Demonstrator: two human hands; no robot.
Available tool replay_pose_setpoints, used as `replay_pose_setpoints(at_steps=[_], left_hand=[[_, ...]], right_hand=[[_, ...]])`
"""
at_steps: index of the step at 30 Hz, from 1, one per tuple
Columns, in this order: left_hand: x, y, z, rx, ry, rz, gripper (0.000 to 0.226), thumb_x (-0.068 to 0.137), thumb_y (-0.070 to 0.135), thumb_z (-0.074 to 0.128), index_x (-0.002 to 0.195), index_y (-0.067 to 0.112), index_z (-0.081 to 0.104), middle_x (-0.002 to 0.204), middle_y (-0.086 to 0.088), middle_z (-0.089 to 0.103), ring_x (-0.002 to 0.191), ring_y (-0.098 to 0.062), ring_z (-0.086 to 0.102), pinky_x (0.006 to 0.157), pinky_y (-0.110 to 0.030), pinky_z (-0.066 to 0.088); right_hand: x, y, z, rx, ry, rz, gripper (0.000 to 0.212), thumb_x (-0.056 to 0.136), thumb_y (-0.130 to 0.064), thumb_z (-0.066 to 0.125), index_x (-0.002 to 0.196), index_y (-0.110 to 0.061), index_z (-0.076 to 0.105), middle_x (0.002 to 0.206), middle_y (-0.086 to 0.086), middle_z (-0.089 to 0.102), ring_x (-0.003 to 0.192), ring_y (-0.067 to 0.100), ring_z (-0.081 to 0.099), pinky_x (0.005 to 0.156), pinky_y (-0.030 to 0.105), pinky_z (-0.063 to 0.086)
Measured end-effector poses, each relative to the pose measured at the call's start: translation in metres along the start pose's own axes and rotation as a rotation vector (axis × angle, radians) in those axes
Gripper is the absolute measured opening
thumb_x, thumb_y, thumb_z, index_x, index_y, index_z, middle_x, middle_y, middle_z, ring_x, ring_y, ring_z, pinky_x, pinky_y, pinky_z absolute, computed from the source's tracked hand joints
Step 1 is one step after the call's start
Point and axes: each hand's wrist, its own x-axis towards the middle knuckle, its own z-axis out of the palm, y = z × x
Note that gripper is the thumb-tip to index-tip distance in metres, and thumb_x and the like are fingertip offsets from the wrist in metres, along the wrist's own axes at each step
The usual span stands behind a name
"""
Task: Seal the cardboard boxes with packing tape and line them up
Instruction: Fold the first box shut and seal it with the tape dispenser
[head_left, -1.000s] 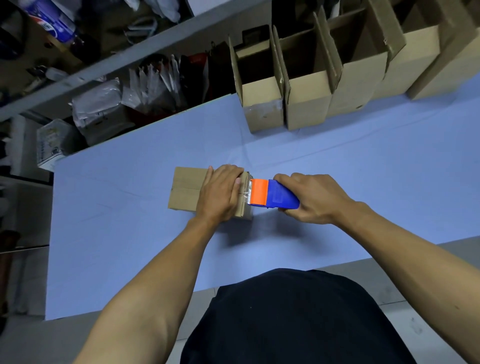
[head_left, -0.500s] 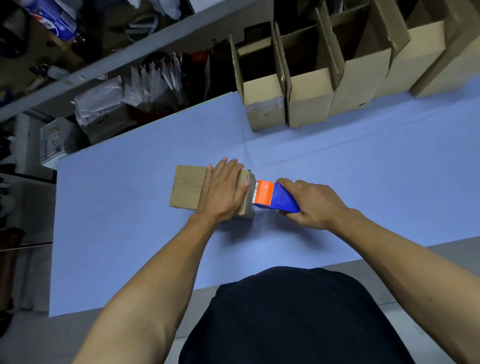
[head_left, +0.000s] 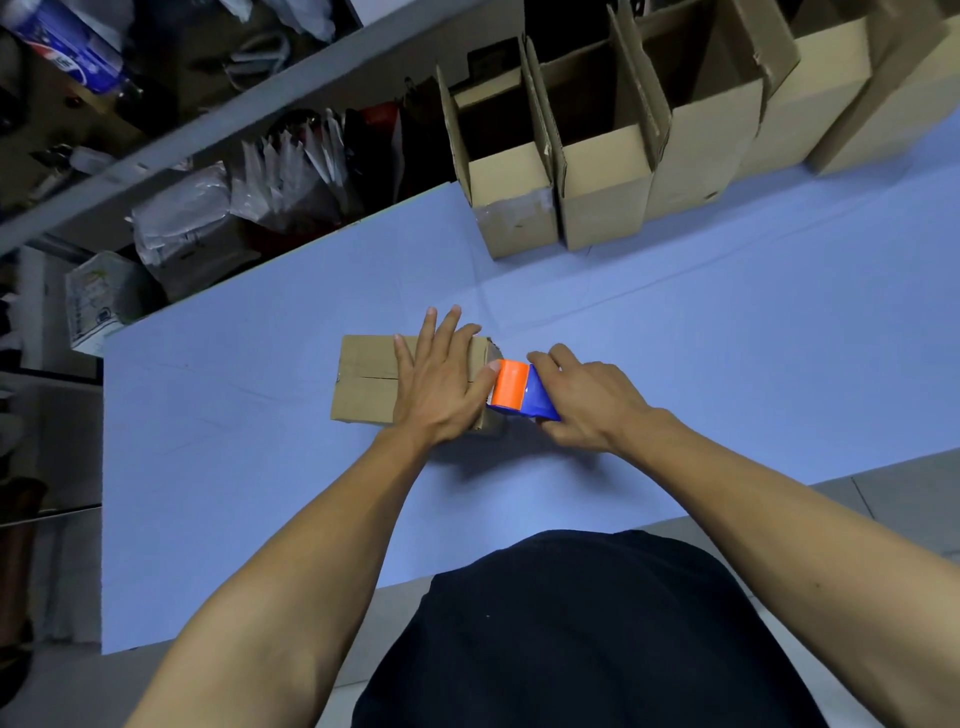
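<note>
Blue desk (head_left: 260, 467), mid-surface: small brown cardboard box (head_left: 363, 384) lies flat, left hand (head_left: 441, 384) pressing it, fingers straight. Right hand (head_left: 587, 405) grips the orange-and-blue tape dispenser (head_left: 519, 392) against the box's right end. Open brown cartons (head_left: 602, 182) line the far edge.

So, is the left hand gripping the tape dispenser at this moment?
No, the left hand lies flat with straight fingers on the cardboard box, while the right hand grips the tape dispenser.
</note>
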Motion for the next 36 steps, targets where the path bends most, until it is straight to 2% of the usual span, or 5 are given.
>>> replay_pose_setpoints(at_steps=[12,18,23,30,36], left_hand=[[0.001,-0.002,0.0,0.011,-0.009,0.014,0.051,0.095,0.049,0.037,0.136,0.02,0.044,0.161,0.0,0.025,0.153,-0.019,0.001,0.118,-0.057,-0.007],[0.0,-0.002,0.001,-0.017,0.019,0.014,0.053,0.093,0.054,0.036,0.135,0.023,0.045,0.158,0.002,0.029,0.152,-0.018,0.003,0.119,-0.056,-0.006],[-0.002,-0.002,-0.002,-0.038,0.014,0.016,0.06,0.089,0.054,0.044,0.141,0.024,0.043,0.158,0.004,0.029,0.153,-0.017,0.003,0.118,-0.054,-0.01],[-0.004,0.003,-0.005,-0.006,-0.007,0.021,0.065,0.086,0.046,0.043,0.145,0.018,0.04,0.159,-0.001,0.029,0.153,-0.02,0.004,0.117,-0.056,-0.012],[-0.003,0.006,-0.009,0.03,-0.047,0.03,0.069,0.086,0.042,0.032,0.15,0.014,0.034,0.161,-0.003,0.025,0.153,-0.023,0.002,0.117,-0.06,-0.01]], right_hand=[[-0.023,0.028,0.003,0.073,-0.013,-0.032,0.087,0.09,-0.053,0.053,0.157,-0.018,0.008,0.128,0.009,0.051,0.09,0.033,0.062,0.066,0.037,0.044],[-0.022,0.018,-0.006,-0.01,-0.048,0.005,0.094,0.085,-0.081,0.027,0.157,-0.026,0.003,0.131,0.004,0.043,0.064,0.028,0.045,0.06,0.034,0.031],[-0.005,-0.01,-0.03,-0.123,-0.022,-0.022,0.074,0.089,-0.068,0.042,0.149,-0.028,0.027,0.127,0.006,0.047,0.064,0.031,0.048,0.06,0.031,0.03],[0.018,-0.049,-0.062,-0.272,-0.052,0.001,0.037,0.087,-0.046,0.057,0.111,-0.018,0.056,0.1,0.001,0.054,0.061,0.022,0.038,0.048,0.028,0.015],[0.03,-0.064,-0.07,-0.321,-0.091,0.022,0.027,0.091,-0.04,0.056,0.108,-0.02,0.062,0.104,0.002,0.059,0.089,0.025,0.064,0.059,0.031,0.026]])
